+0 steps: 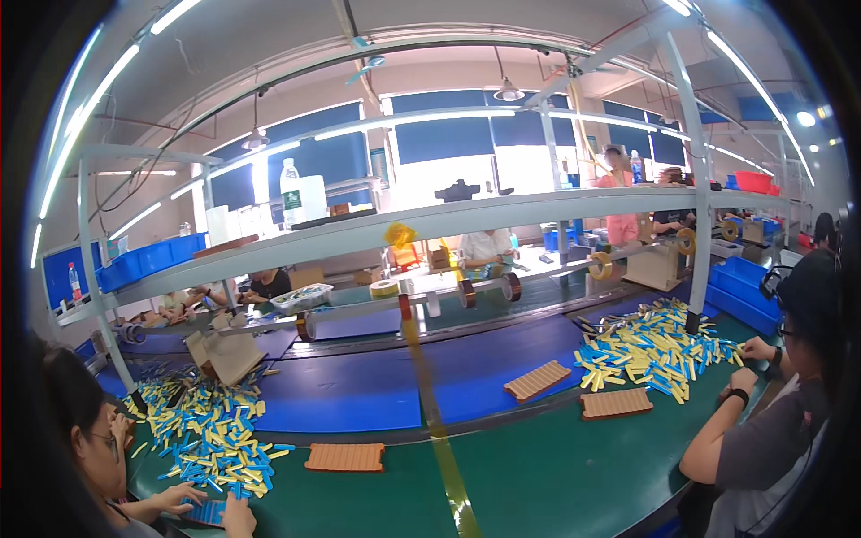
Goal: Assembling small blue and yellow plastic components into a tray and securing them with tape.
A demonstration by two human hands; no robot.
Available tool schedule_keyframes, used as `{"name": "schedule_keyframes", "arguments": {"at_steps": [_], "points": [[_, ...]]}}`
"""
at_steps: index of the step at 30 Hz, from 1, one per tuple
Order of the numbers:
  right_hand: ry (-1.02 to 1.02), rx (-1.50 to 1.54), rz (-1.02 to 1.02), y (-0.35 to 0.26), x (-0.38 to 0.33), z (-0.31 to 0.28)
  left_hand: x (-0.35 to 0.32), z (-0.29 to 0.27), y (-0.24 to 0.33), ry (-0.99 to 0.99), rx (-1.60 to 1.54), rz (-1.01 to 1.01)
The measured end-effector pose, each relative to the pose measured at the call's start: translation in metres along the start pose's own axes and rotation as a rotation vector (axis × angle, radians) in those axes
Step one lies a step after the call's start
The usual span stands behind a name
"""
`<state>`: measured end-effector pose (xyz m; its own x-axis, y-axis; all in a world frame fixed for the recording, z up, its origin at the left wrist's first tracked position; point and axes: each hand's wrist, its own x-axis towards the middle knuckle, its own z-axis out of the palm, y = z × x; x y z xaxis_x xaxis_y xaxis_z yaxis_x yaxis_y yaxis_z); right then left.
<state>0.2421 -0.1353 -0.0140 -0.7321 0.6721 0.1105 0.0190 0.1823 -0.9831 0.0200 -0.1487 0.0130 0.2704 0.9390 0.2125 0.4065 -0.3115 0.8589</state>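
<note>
Neither of my hands shows in the head view. Nearest the front edge, a brown ridged tray [344,457] lies on the green work surface [556,475]. To its left spreads a heap of small blue and yellow strips [224,448]. A similar heap [655,350] lies on the right, beside two more ridged trays, one on the blue mat [536,381] and one on the green surface [616,403]. A yellowish tape band [441,430] runs down the middle. At lower left, a co-worker's hands [238,516] hold a ridged tray with blue strips [205,512].
Another co-worker [780,394] sits at the right edge, arms on the table. A rail [538,273] carrying tape rolls crosses above the surface, under a long shelf [430,224]. A metal post [698,179] stands by the right heap. Blue bins [744,287] are stacked at right.
</note>
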Motion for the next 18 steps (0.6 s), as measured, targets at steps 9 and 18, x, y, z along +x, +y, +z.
{"name": "schedule_keyframes", "arguments": {"at_steps": [9, 18], "points": [[0.020, -0.076, -0.050, -0.010, -0.001, -0.002, 0.009, 0.020, 0.002, -0.026, -0.067, 0.018], [0.036, -0.077, -0.061, -0.005, 0.000, -0.001, 0.007, 0.026, 0.009, 0.005, -0.098, 0.026]]}}
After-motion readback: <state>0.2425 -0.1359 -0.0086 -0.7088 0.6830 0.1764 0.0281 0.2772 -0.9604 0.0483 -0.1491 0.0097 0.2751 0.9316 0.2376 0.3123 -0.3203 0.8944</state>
